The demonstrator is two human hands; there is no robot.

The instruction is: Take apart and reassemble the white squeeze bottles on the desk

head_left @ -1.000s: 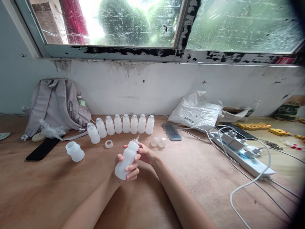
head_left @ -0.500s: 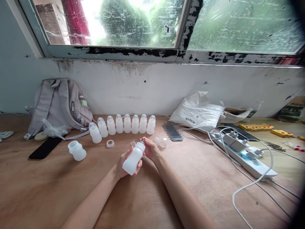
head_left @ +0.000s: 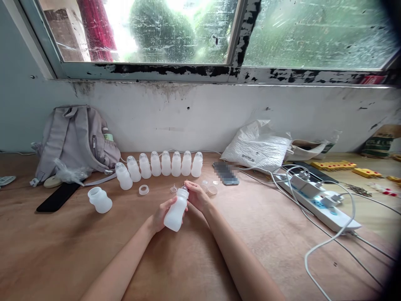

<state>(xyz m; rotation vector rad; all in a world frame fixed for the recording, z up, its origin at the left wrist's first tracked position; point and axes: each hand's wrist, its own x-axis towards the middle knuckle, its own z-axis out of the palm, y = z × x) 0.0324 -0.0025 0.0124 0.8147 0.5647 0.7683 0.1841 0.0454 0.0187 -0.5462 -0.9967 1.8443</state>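
L hand (head_left: pixel 160 215) grips the white baby bottle (head_left: pixel 176 213) body, now lowered nearer the table (head_left: pixel 62 251) than a sec ago, w/ R hand (head_left: pixel 196 195) fingers pinched at its nipple top, so capping looks underway.

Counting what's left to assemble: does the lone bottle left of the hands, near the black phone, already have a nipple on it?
No, that bottle stands with an open, bare mouth, apart from the capped row.
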